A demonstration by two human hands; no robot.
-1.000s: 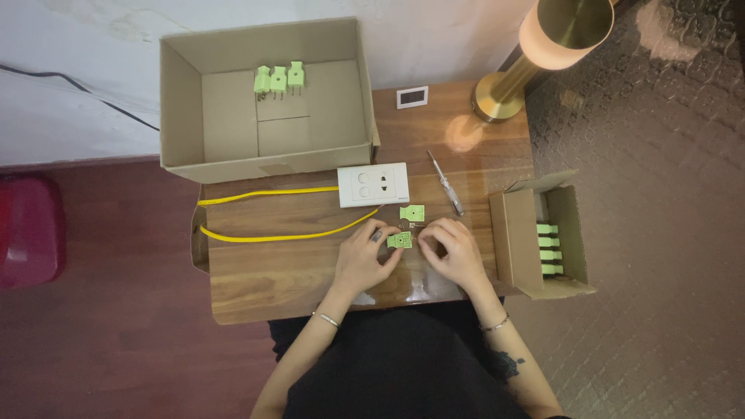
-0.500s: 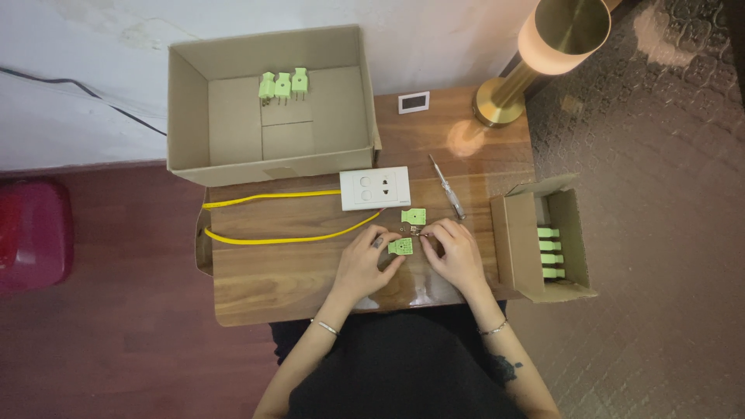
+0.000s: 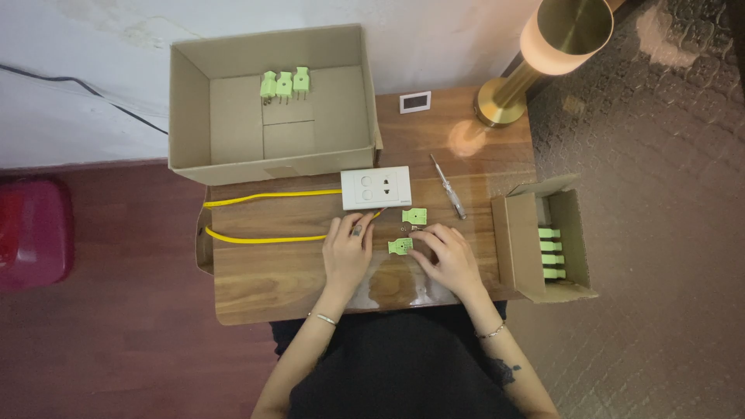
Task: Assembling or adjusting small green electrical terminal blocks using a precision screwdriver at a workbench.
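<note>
Two hands (image 3: 400,252) rest around a green plug half (image 3: 401,246).

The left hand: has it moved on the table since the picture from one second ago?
Yes. The left hand has slid slightly away from the person, toward the white socket plate; its fingertips now lie closer to the plate's lower edge, by the yellow cable.
</note>
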